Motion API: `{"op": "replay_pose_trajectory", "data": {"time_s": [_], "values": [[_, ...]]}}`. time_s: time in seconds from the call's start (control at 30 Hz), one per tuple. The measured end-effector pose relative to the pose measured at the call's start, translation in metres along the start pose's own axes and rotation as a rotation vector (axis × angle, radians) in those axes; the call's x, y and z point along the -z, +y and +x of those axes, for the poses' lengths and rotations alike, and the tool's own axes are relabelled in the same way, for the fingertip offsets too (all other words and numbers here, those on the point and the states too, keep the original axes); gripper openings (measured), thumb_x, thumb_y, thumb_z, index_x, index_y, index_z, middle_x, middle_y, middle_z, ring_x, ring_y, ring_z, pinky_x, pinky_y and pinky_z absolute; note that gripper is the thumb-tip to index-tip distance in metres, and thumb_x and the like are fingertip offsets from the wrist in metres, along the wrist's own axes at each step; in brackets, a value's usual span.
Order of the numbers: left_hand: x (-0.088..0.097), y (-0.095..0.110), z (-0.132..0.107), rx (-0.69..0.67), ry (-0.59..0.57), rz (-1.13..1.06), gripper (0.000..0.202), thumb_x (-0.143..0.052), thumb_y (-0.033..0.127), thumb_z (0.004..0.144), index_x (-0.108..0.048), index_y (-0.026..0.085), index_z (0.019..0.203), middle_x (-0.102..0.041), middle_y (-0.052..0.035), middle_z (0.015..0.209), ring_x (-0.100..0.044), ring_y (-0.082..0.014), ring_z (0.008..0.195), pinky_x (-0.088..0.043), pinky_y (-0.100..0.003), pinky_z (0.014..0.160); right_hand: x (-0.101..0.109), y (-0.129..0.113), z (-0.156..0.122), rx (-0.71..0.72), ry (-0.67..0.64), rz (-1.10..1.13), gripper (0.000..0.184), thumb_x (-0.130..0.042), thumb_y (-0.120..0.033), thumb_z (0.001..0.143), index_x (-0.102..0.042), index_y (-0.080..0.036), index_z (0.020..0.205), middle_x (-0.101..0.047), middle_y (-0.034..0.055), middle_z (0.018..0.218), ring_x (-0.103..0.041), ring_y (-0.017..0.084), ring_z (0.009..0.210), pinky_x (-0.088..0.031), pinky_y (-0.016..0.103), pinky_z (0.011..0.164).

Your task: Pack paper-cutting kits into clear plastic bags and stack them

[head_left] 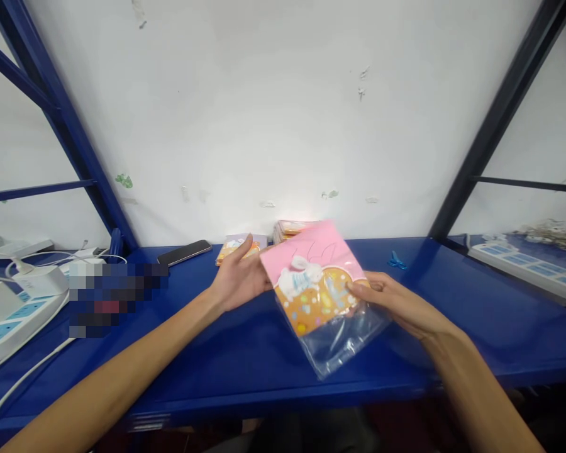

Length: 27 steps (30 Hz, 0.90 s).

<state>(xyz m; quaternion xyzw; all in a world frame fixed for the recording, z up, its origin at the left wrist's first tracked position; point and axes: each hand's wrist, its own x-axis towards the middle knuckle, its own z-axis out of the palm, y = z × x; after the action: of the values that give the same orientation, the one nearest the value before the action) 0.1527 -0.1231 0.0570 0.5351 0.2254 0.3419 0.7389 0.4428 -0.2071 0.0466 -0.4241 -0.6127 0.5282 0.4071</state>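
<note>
A pink and orange card with a white rabbit on it, inside a clear plastic sleeve (317,280), is held tilted above the blue shelf. My right hand (396,301) pinches its right edge, thumb on the front. At the card's left edge is my left hand (243,277), thumb raised and fingers apart; its fingertips reach the edge or pass behind it, I cannot tell which. The lower end of the sleeve hangs loose and see-through. Behind my hands, against the wall, are a stack of similar cards (287,228) and a smaller pile of cards (231,246), both partly hidden.
A phone (183,252) lies at the back left of the blue shelf (207,365). White power strips (23,314) with cables crowd the left side. A blue clip (397,260) lies at the back right, and another power strip (528,267) stands beyond the right post.
</note>
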Motion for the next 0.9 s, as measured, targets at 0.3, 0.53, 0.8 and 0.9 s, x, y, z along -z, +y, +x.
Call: {"op": "replay_pose_trajectory", "data": {"time_s": [0.3,0.53,0.8,0.9], "values": [[-0.014,-0.034,0.007,-0.242,0.084,0.378,0.058,-0.084,0.041,0.08,-0.065,0.016,0.129,-0.069,-0.0145,0.136,-0.066,-0.0301,0.124,-0.05,-0.041,0.107,-0.006,0.022,0.017,0.117,0.179,0.107,0.041,-0.072,-0.052,0.092,-0.075,-0.022,0.12,-0.078,0.0089,0.114,-0.073,0.023,0.094,-0.055,0.035,0.089],[-0.016,-0.029,0.005,-0.335,0.137,0.442,0.049,-0.08,0.04,0.084,-0.068,0.014,0.124,-0.073,-0.0146,0.129,-0.07,-0.0295,0.118,-0.053,-0.044,0.104,-0.012,0.02,0.018,0.113,0.176,0.109,0.046,-0.076,-0.049,0.089,-0.073,-0.02,0.125,-0.075,0.0106,0.125,-0.07,0.027,0.112,-0.055,0.038,0.095],[-0.012,-0.029,0.007,-0.377,0.168,0.479,0.046,-0.082,0.041,0.08,-0.07,0.014,0.115,-0.078,-0.0125,0.117,-0.074,-0.0281,0.109,-0.057,-0.039,0.097,-0.019,0.017,0.019,0.095,0.17,0.072,0.045,-0.076,-0.047,0.089,-0.073,-0.019,0.124,-0.076,0.0119,0.124,-0.072,0.031,0.112,-0.055,0.046,0.1],[-0.007,-0.03,0.009,-0.373,0.155,0.448,0.045,-0.083,0.041,0.079,-0.071,0.014,0.114,-0.079,-0.0118,0.114,-0.074,-0.0269,0.105,-0.057,-0.037,0.094,-0.011,0.012,0.015,0.115,0.097,-0.041,0.053,-0.081,-0.045,0.084,-0.07,-0.02,0.129,-0.074,0.0115,0.128,-0.07,0.032,0.117,-0.055,0.049,0.102]]}}
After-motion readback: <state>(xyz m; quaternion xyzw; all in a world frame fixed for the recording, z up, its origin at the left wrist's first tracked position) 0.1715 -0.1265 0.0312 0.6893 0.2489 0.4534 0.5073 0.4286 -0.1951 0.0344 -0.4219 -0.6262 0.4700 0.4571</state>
